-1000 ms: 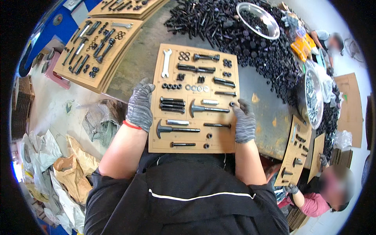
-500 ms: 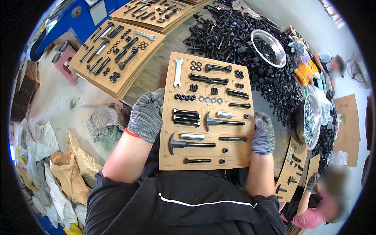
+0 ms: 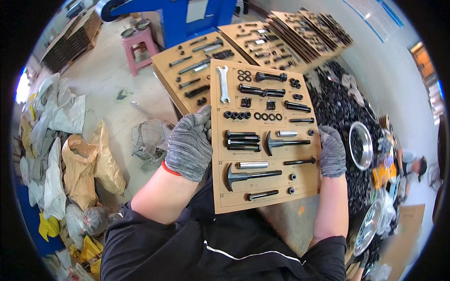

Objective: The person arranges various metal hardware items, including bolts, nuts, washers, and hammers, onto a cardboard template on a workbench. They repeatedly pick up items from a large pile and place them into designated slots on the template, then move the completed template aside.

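Observation:
Both gloved hands hold up a brown cardboard display card covered with hardware. My left hand, in a grey knit glove, grips its left edge. On the right edge is my right hand, gloved alike, its fingertips partly hidden behind the card. An open-ended wrench sits at the card's upper left. Two T-headed bolts lie across the lower half, with silver sleeves next to them. Several black bolts, nuts and dark washers fill the rest.
Beyond the held card, similar filled cards lie stacked on the table. A heap of black bolts spreads right, with metal bowls on it. A pink stool and paper bags stand left. Another person is far right.
The view has turned, so the card stacks and bags appear further right. The held card has shifted right and tilted a little in the picture. Both hands keep their grip.

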Demonstrator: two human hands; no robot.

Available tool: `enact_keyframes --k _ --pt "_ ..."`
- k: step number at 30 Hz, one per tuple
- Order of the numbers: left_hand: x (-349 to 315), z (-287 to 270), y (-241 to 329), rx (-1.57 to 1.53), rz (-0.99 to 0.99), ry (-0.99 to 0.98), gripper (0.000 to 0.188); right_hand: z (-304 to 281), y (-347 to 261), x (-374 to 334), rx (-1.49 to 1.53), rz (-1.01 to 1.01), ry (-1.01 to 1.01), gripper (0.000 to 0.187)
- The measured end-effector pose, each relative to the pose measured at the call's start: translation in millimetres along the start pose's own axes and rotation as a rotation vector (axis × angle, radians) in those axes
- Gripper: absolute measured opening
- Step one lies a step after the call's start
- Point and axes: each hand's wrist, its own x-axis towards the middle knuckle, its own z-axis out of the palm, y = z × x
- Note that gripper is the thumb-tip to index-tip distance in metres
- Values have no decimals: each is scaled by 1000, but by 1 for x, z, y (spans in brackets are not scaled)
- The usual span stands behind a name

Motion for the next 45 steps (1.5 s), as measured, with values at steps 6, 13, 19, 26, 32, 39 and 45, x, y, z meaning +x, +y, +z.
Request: enact_keyframes --k 6,13,19,26,32,39,45 --pt "32 -17 39 -91 228 73 42 89 18 121 -10 -96 -214 20" --pt "81 -17 73 -167 399 252 16 178 47 266 -163 -180 -375 23" --pt "104 -31 78 -145 488 321 20 233 36 279 -201 -185 -426 18" --pt "119 -52 76 -148 492 293 36 236 60 281 -221 -172 -400 23" --pt "127 -92 77 -51 486 278 36 218 47 234 -368 -193 -434 41" --pt "46 9 20 158 361 -619 54 27 45 33 -719 -722 -8 27" --pt "-21 -5 -118 1086 600 -429 56 -171 76 -215 -711 -112 839 25"
